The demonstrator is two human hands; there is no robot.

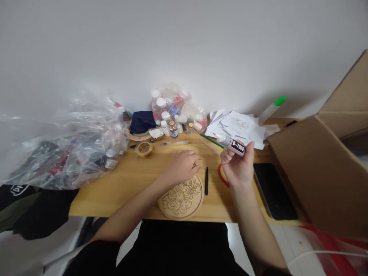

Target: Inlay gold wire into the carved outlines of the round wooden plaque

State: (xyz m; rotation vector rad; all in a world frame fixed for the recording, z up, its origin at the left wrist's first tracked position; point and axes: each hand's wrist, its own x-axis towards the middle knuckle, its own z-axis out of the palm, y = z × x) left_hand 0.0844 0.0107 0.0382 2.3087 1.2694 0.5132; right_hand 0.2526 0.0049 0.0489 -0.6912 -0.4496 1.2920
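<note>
My right hand (pixel 238 168) grips a glue tube (pixel 237 147) with a black "B-7000" label, raised above the table and tilted with its pale nozzle end to the left. My left hand (pixel 185 166) hovers over the upper edge of a round wooden board (pixel 181 197), fingers curled and thumb close to them; something thin may be between the tips, too small to make out. Raised golden lines trace a flower pattern on the board. A black pen-like tool (pixel 206 181) lies just right of it. Red-handled scissors (pixel 222 176) are partly hidden behind my right hand.
A phone (pixel 274 191) and an open cardboard box (pixel 313 172) stand at the right. Behind are paper sheets (pixel 237 124), a green pencil (pixel 212 140), small bottles (pixel 173 129) and a bag of jars (pixel 168 103). A spool (pixel 144 149) and a large plastic bag (pixel 71 149) occupy the left.
</note>
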